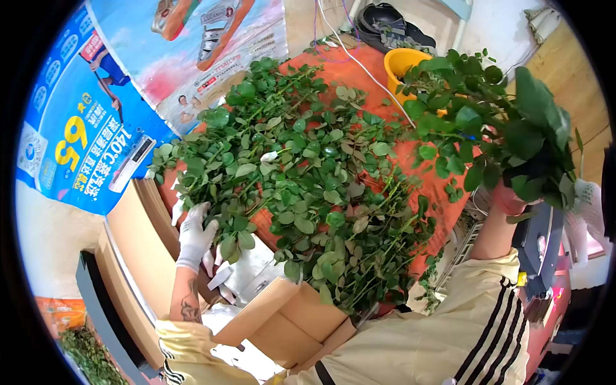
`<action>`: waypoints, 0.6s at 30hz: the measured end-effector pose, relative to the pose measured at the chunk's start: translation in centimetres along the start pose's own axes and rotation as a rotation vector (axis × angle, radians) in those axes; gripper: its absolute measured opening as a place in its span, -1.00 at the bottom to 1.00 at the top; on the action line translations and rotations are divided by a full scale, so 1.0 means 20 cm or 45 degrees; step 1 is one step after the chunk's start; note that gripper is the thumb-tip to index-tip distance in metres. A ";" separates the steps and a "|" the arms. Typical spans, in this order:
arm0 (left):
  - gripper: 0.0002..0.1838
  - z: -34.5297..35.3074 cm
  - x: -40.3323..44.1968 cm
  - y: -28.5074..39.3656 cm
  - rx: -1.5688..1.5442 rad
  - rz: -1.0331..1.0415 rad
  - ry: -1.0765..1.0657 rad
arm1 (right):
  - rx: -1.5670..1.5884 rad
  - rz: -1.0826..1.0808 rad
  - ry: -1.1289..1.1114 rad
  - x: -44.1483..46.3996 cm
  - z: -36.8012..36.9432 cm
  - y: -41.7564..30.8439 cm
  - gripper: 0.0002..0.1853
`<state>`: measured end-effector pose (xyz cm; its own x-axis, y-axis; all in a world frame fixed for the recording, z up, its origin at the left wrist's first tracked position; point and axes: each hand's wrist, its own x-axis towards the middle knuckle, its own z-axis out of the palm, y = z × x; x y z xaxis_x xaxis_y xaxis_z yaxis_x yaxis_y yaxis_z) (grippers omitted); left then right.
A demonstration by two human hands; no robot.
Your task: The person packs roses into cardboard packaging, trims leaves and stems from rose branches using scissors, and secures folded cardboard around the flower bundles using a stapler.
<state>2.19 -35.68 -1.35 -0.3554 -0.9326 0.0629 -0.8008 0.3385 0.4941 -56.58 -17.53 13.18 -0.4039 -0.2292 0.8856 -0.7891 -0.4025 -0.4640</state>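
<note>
My left hand [194, 236], in a white glove, is at the left edge of a heap of leafy green stems [308, 173]. Its thumb and fingers are apart and touch the outer leaves. My right hand [508, 200] is raised on the right and closed round a bunch of leafy stems [475, 109]. Leaves hide most of its fingers. A small white bud [269, 156] shows among the heaped leaves. The heap lies on an orange-red surface [446, 192].
An open cardboard box [282, 321] with white material [253, 273] stands before me. A yellow bucket [398, 67] is behind the heap, near dark shoes [391, 29]. A white cable [369, 64] crosses the orange surface. Posters [83, 128] cover the left side.
</note>
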 end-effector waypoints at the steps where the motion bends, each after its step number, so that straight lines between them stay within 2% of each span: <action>1: -0.58 -0.09 -0.05 0.13 0.028 0.075 0.203 | 0.023 0.003 -0.010 0.02 0.00 -0.02 -0.67; 3: -0.68 -0.31 -0.22 0.38 -0.317 -0.057 0.325 | 0.080 -0.013 -0.041 0.06 0.01 -0.06 -0.68; 5: -0.74 -0.51 -0.49 0.66 -0.323 0.018 0.417 | 0.142 -0.028 -0.085 0.10 0.03 -0.13 -0.68; 7: -0.73 -0.58 -0.80 0.83 -0.460 0.144 0.167 | 0.199 -0.047 -0.144 0.13 0.04 -0.23 -0.69; 9: -0.65 -0.51 -1.04 0.92 -0.625 0.349 -0.127 | 0.298 -0.082 -0.245 0.13 0.05 -0.36 -0.70; 11: -0.53 -0.39 -1.25 1.00 -0.253 0.318 -0.360 | 0.437 -0.104 -0.396 0.09 0.11 -0.51 -0.71; 16: -0.45 0.01 -1.59 1.04 -0.017 -0.084 -0.532 | 0.924 -0.014 -0.979 -0.22 0.19 -0.92 -0.73; 18: -0.46 0.11 -1.65 0.98 -0.010 -0.054 -0.422 | 1.186 0.201 -1.239 -0.37 0.22 -1.06 -0.74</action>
<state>-2.79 2.08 4.34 -0.4607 -0.8538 -0.2426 -0.8148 0.2984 0.4970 -34.85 -11.15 16.29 0.3341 -0.7008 0.6303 -0.0053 -0.6701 -0.7422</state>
